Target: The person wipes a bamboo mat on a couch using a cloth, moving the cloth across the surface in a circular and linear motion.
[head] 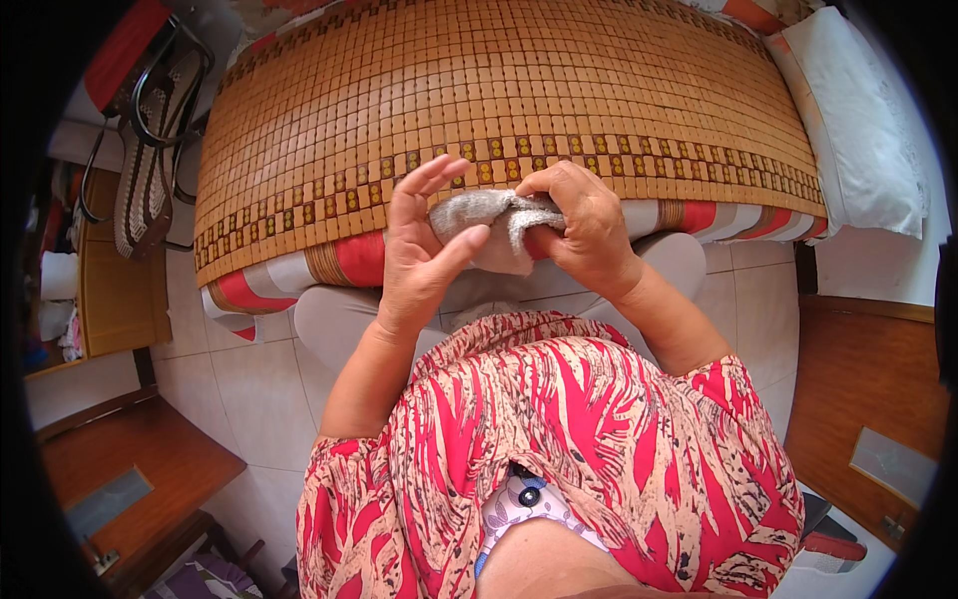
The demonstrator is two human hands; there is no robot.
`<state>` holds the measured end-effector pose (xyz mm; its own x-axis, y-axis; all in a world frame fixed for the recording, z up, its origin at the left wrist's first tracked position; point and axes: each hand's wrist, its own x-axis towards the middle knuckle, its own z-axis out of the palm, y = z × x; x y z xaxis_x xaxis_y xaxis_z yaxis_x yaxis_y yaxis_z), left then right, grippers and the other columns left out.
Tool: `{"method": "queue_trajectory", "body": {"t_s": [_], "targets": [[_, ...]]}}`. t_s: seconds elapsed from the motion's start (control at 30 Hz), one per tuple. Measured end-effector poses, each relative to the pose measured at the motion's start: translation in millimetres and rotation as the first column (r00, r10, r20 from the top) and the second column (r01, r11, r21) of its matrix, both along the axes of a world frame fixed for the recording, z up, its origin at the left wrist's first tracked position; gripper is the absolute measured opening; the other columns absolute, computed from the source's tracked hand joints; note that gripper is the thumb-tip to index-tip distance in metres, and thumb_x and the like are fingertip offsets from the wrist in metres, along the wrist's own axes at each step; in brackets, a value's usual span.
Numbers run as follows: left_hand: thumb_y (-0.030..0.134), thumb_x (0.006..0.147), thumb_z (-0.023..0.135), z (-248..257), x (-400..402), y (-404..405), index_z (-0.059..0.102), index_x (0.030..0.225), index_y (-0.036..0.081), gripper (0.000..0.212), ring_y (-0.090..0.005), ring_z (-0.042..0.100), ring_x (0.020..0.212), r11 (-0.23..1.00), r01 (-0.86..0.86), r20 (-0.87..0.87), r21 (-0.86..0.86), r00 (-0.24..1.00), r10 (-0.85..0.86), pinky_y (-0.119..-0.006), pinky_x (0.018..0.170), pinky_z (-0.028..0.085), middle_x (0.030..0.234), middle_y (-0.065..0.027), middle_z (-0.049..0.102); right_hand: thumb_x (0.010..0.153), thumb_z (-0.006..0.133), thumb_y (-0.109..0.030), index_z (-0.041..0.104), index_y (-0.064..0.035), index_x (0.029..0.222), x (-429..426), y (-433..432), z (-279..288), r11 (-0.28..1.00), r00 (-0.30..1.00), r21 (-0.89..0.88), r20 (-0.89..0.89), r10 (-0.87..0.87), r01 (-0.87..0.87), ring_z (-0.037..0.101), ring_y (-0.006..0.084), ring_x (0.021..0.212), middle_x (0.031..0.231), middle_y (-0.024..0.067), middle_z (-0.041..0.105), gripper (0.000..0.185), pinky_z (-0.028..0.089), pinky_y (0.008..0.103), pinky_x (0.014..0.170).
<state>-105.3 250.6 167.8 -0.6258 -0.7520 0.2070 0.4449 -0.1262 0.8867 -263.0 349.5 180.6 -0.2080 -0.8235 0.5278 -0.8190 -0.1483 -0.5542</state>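
A small grey knitted fabric item (471, 213), bunched or folded, is held above the near edge of a bed. My right hand (580, 224) pinches its right end between thumb and fingers. Around its left end my left hand (426, 239) is spread, the fingers raised and apart and the thumb lying against or just over the fabric. Whether the left hand grips it cannot be told. Beyond both hands lies a tan tile mat (486, 97) with a dark patterned border. Part of the fabric is hidden behind the right fingers.
A red, white and brown striped bed cover (359, 260) hangs below the mat. At the right end rests a white pillow (853, 127). A black-framed chair (157, 127) stands at the left, near a wooden cabinet (123, 277). Wooden doors (861, 374) flank the tiled floor (254, 389).
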Motion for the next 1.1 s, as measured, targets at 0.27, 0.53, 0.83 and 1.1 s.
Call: {"method": "queue_trajectory", "body": {"t_s": [0.27,0.53,0.83,1.1], "targets": [[-0.003,0.081,0.067,-20.0,7.0,-25.9,0.065,0.111,0.002,0.03,-0.0124,0.061,0.101,0.968,0.07,0.295,-0.243,0.956,0.005,-0.024,0.087,0.049,0.106,-0.0063,0.063,0.056,0.07,0.005,0.059,-0.0077,0.097,-2.9,-0.1,-4.4,0.999,0.995,-0.005,-0.088,0.054,-0.054,0.057,0.0291,0.078,0.083,0.0078,0.058,0.044,0.046,0.0384,0.07],[-0.009,0.074,0.067,-11.6,3.3,-13.1,0.065,0.108,0.004,0.037,-0.014,0.061,0.089,0.849,0.058,0.261,-0.525,0.961,0.096,-0.026,0.08,0.05,0.094,-0.0048,0.061,0.065,0.067,-0.003,0.058,-0.0072,0.088,-2.1,-0.9,-5.1,0.983,0.987,0.175,0.133,-0.086,0.062,0.058,0.03,0.084,0.086,0.009,0.058,0.025,0.047,0.0389,0.074],[-0.001,0.079,0.069,-11.2,-0.2,-10.1,0.066,0.099,0.004,0.021,-0.0135,0.057,0.078,0.765,0.088,0.537,-0.638,0.763,0.36,-0.025,0.072,0.048,0.089,-0.0056,0.06,0.064,0.067,-0.006,0.055,-0.0079,0.083,2.5,-13.8,-9.1,0.973,0.969,0.1,0.117,-0.219,0.208,0.059,0.0295,0.077,0.082,0.0082,0.057,0.022,0.048,0.0402,0.067],[-0.001,0.079,0.068,-10.7,-3.5,-14.3,0.063,0.091,0.004,0.014,-0.0197,0.062,0.08,0.841,-0.063,0.328,-0.537,0.903,0.277,-0.03,0.072,0.05,0.084,-0.0072,0.065,0.067,0.063,-0.009,0.053,-0.0069,0.087,5.7,-19.2,-11.4,0.965,0.97,0.176,0.108,-0.217,0.196,0.06,0.0327,0.075,0.082,0.0103,0.058,0.022,0.048,0.0429,0.067]]}}
